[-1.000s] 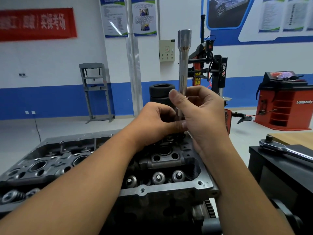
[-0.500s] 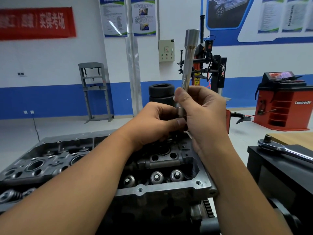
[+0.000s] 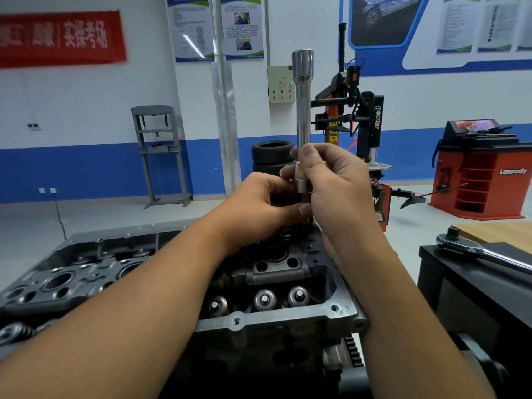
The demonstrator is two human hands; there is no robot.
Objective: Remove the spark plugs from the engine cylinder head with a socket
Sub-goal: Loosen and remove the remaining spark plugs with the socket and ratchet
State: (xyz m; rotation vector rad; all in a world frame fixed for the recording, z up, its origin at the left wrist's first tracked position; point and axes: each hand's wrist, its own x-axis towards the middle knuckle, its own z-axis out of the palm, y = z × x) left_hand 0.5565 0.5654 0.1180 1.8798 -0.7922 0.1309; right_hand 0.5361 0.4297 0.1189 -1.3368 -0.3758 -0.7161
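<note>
You hold the long socket (image 3: 302, 110) upright above the engine cylinder head (image 3: 276, 283), over its far right end. Your right hand (image 3: 336, 191) has its fingers (image 3: 309, 152) and thumb clamped round the socket's lower part, the thumb tip pressing just above the wider collar. Your left hand (image 3: 262, 208) sits just beside it, its fingers curled in at the socket's bottom end and touching the right hand; what they grip there is hidden, so whether a spark plug is in them cannot be told. The socket's open, wider end points up. On the cylinder head's near right edge three round valve caps show in a row. To the right of the cylinder head a ratchet wrench (image 3: 483, 251) lies on the black tabletop (image 3: 475, 277), well apart from both hands.
</note>
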